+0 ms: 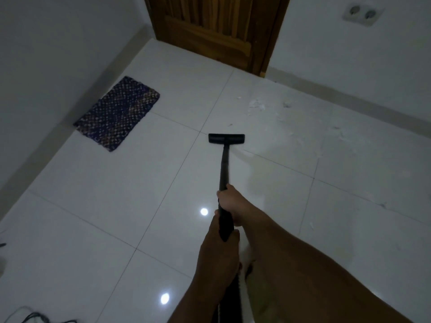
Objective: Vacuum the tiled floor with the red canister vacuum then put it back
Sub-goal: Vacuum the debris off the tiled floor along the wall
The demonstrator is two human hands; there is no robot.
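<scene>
Both hands are clenched on the black wand (223, 169) of the vacuum: the right hand (229, 206) sits farther up the tube, its fingers (220, 194) wrapped round the shaft, and the left hand (221, 241) is closed on the thicker grip section just behind it, the two nearly touching. The wand runs straight away from the person to the flat floor nozzle (226, 138), which rests on the white tiled floor (116, 206) close to a grout crossing. The red canister itself is not in view; only the wand and nozzle show. Judged from the layout, the step in hand is sweeping the floor, with much of it not yet covered: pale scraps and dust (258, 104) lie on the tiles beyond and to the right of the nozzle, reaching towards the right-hand wall (349, 54) and its skirting. To do this well, the nozzle should be kept flat on the tile and pushed in slow, overlapping strokes to the far right, working up to the skirting without knocking it. Open room is good ahead and to the right. On the far left a woven mat (116, 113) lies against the left wall, well apart from the nozzle; suction could lift its edge, so it is best skirted. A wooden door (217, 26) closes the far corner, and a twin wall socket (363, 14) sits on the right wall. A dark cable (35, 317) lies on the near-left floor and could snag a foot when stepping back.
</scene>
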